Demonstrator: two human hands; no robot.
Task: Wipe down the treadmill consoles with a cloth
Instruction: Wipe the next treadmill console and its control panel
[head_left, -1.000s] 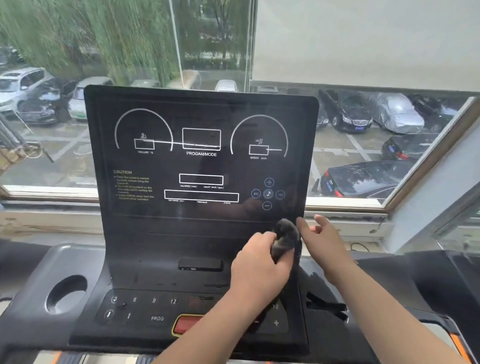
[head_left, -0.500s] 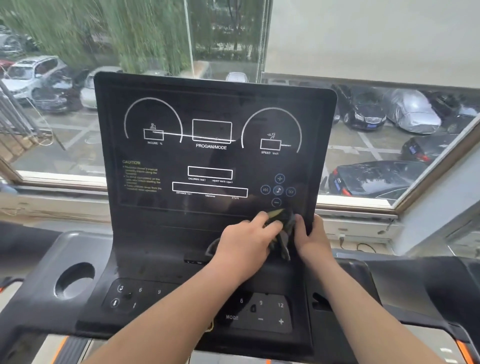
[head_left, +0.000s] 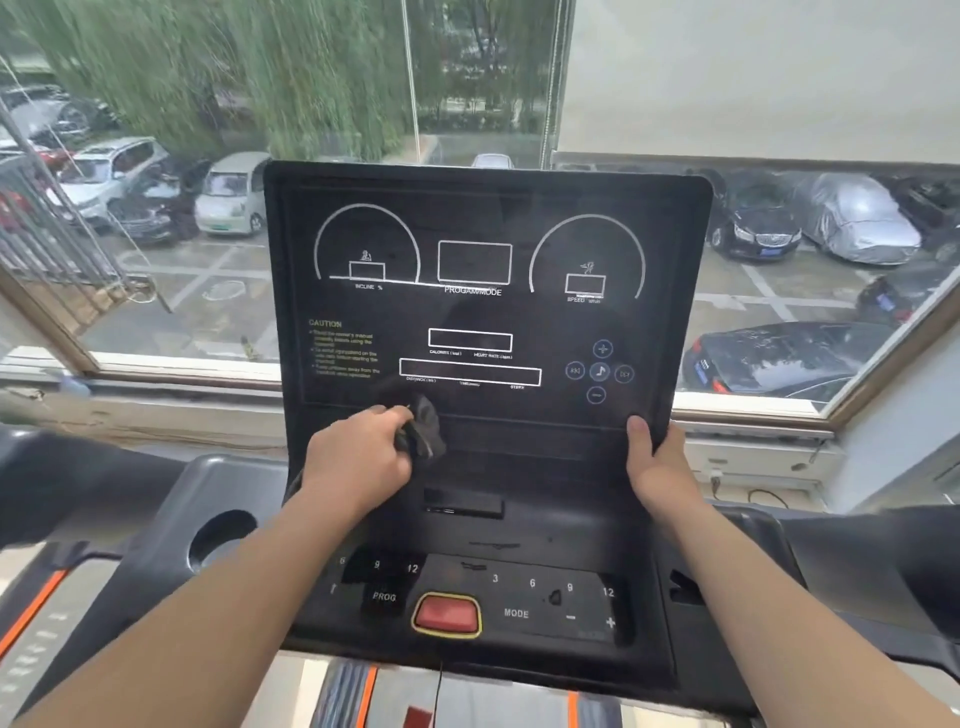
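A black treadmill console (head_left: 483, 312) stands upright in front of me, with white dial outlines and printed labels on its dark screen. My left hand (head_left: 358, 457) grips a bunched dark cloth (head_left: 423, 428) and holds it against the lower left part of the screen. My right hand (head_left: 657, 462) holds the console's lower right edge, thumb on the front face and fingers hidden behind the panel. Below the screen lies the button panel (head_left: 519, 597) with a red stop button (head_left: 447, 614).
A round cup holder (head_left: 222, 538) sits in the grey tray at the left. Dark handrails (head_left: 857, 561) run out to both sides. Behind the console a window (head_left: 208, 234) overlooks parked cars, with a blind (head_left: 753, 78) lowered at the upper right.
My left hand has carried the cloth leftward along the bottom of the screen. My right hand has let go of the cloth and moved right to take hold of the console's edge.
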